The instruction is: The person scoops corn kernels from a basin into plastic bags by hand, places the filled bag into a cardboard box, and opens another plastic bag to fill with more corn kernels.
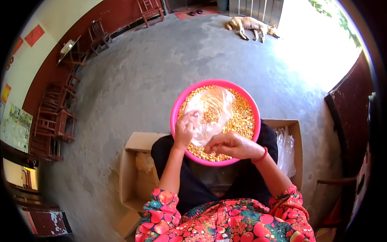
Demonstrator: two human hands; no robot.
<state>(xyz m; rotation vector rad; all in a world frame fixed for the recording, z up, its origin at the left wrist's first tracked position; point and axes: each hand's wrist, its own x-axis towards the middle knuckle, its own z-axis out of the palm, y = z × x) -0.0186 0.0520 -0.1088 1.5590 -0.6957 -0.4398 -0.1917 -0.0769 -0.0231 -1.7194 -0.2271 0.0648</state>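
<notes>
A pink basin (255, 105) full of yellow corn kernels (243, 117) rests at my lap. On the kernels lies a clear plastic bag (219, 99) with some kernels showing in or through it. My left hand (185, 130) is closed on the bag's left edge. Over the basin's lower part is my right hand (229, 145), fingers curled near the bag's lower edge; whatever is between its fingertips is too small to make out. A red band circles the right wrist.
An open cardboard box (131, 177) is by my left leg; another box (299, 155) with clear plastic bags (285, 151) is at my right. A dog (252, 27) lies near the bright doorway. Wooden chairs (56, 105) line the left wall.
</notes>
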